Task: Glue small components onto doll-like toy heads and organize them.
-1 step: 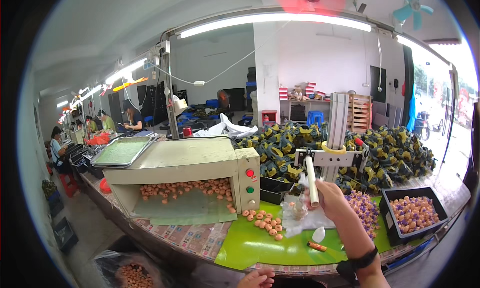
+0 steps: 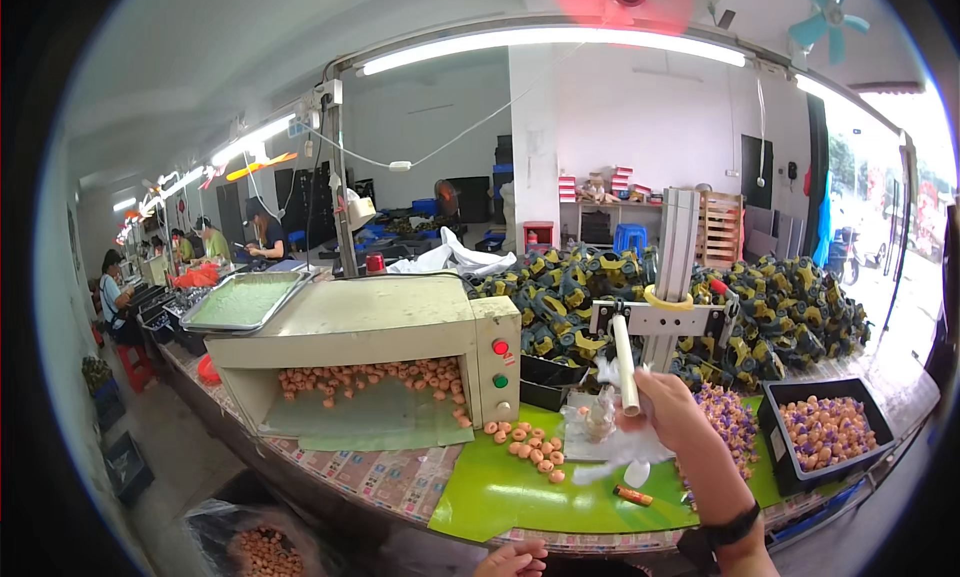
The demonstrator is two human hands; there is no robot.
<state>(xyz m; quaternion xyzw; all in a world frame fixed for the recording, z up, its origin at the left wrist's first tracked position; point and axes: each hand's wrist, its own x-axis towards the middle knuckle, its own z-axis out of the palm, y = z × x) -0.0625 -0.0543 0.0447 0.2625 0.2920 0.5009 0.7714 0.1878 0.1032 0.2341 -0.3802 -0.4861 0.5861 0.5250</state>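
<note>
My right hand (image 2: pixel 672 409) is closed round the lower part of a pale tube-shaped lever handle (image 2: pixel 625 367) on an upright press (image 2: pixel 675 322). Below the handle stands a small clear fixture (image 2: pixel 600 417) with crumpled plastic film, partly behind my hand. At the lower edge, my left hand (image 2: pixel 515 559) is closed with curled fingers; whatever lies in them, if anything, is hidden. Small round peach-coloured doll-head-like parts (image 2: pixel 530 445) lie on the green mat (image 2: pixel 485 492), left of the fixture. A small white bottle (image 2: pixel 637 474) and an orange-and-black tube (image 2: pixel 633 496) are near my right forearm.
A cream machine (image 2: pixel 350 317) with red and green buttons holds more peach parts. Peach-and-purple parts (image 2: pixel 725 417) are heaped right of my hand, with others in a black bin (image 2: pixel 770 427). Yellow-and-grey toy parts (image 2: pixel 790 312) pile behind. A bag of parts (image 2: pixel 268 552) sits below the table.
My right hand and the handle are nearly in the same place. Blurred plastic film near the fixture has shifted and now covers part of the white bottle.
</note>
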